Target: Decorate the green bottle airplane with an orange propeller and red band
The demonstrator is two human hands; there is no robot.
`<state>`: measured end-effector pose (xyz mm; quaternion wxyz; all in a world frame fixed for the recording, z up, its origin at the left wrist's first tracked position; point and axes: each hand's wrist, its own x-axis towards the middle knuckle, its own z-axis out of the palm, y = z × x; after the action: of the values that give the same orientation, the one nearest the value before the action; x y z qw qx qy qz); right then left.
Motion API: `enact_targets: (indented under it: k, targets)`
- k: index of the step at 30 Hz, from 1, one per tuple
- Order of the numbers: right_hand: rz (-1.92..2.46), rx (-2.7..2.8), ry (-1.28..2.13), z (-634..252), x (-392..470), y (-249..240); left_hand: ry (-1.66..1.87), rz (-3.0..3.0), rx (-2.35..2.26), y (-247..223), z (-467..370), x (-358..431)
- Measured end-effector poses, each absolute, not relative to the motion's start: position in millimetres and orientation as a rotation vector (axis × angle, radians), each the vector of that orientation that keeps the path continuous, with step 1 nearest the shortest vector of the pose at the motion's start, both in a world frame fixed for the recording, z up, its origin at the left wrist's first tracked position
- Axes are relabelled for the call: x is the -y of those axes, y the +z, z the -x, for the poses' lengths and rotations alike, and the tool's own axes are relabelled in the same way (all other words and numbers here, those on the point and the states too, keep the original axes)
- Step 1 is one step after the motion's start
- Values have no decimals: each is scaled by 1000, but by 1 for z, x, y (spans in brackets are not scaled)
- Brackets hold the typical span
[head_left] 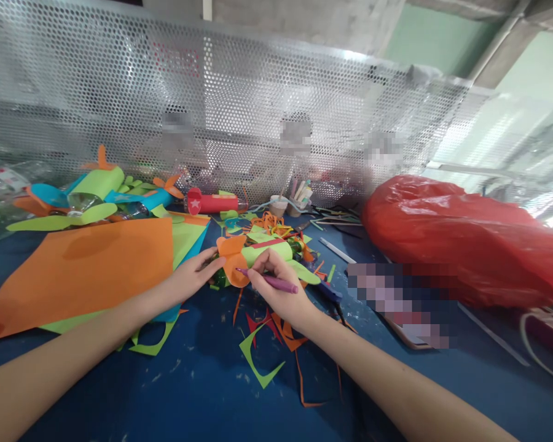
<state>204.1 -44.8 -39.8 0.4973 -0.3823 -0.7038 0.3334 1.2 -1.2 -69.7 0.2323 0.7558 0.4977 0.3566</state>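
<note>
My right hand [276, 285] grips a purple marker [281, 283], its tip at an orange rounded paper piece [234, 264]. That piece sits at the left end of a bottle wrapped in light green paper [271, 248] with a red strip. My left hand [203, 270] holds the bottle's left end, thumb and fingers at the dark green bottle part beside the orange paper. A light green paper flap [304, 272] sticks out on the near right side of the bottle. The fingertips of my left hand are partly hidden.
Stacked orange paper sheets [105, 264] lie left, with paper-covered bottles [96, 184] behind. A red wrapped bottle [212, 202], cups of markers [299, 199], paper scraps [262, 362], dark-handled scissors [327, 291], a phone [415, 337] and a red plastic bag [465, 239] surround the work.
</note>
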Motion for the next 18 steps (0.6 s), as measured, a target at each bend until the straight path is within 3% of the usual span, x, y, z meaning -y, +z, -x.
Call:
enact_targets:
  k: [6,18]
  targets:
    - [922,1663,868,-204,44,-41,899,-1981,-1137,-73,1,-2]
    - [893,1686,886,-204,38,-50,902,-1956,-1142,-70,-1,2]
